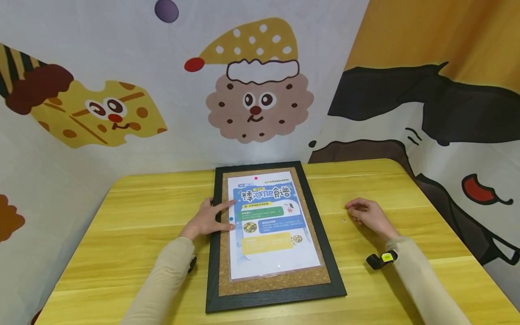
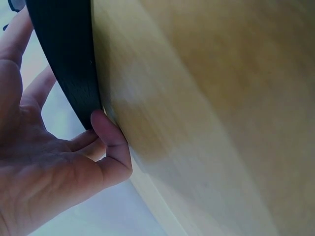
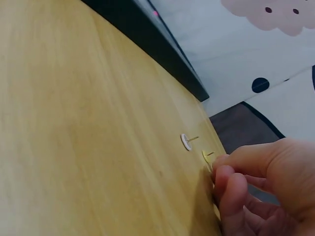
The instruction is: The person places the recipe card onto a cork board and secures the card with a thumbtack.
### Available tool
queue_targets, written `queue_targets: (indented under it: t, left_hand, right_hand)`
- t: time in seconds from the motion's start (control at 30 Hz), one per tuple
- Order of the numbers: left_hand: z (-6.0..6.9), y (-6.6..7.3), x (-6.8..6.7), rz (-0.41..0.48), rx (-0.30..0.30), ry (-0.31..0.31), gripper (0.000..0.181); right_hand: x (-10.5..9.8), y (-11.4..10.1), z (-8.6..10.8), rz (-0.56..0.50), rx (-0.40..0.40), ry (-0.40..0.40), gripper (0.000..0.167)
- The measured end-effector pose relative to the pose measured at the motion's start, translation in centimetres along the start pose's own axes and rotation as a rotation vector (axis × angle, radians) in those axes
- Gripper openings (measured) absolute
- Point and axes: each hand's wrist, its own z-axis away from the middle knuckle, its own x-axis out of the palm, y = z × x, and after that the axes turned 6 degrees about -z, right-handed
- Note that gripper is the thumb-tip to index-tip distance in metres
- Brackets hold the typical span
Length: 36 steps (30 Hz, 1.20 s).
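A printed sheet point(image 1: 268, 257) lies on a black-framed cork board point(image 1: 280, 287). Round heads show on the sheet: pink point(image 1: 256, 178) at the top, teal point(image 1: 231, 219) at the left, and a small pale spot near the bottom. My left hand point(image 1: 204, 220) rests spread over the board's left frame edge, its thumb and a finger reaching onto the sheet. Right of the board, my right hand point(image 1: 369, 218) has its fingertips at the edge of a yellow thumbtack point(image 3: 206, 157); whether they pinch it is unclear. A white thumbtack point(image 3: 185, 142) lies point up nearby.
The board rests on a yellow wood-grain table point(image 1: 134, 234). Behind the table's far edge hangs a cloth point(image 1: 178, 149) printed with cartoon figures. A black wrist device point(image 1: 381, 260) sits at my right cuff.
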Motion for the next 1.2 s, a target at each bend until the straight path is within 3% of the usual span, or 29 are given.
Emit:
queue_targets:
  t: [0.43,1.2]
  left_hand:
    - [-0.27,-0.12,0.15,-0.003,-0.013,-0.001,0.081]
    - [-0.36,-0.25,0.15,0.001,-0.015,0.001,0.081]
  right_hand:
    - [0.71,-0.25,-0.66,0.024,-0.020,0.037,0.018]
    - [1.02,0.16,-0.82,0.051,-0.033,0.035,0.013]
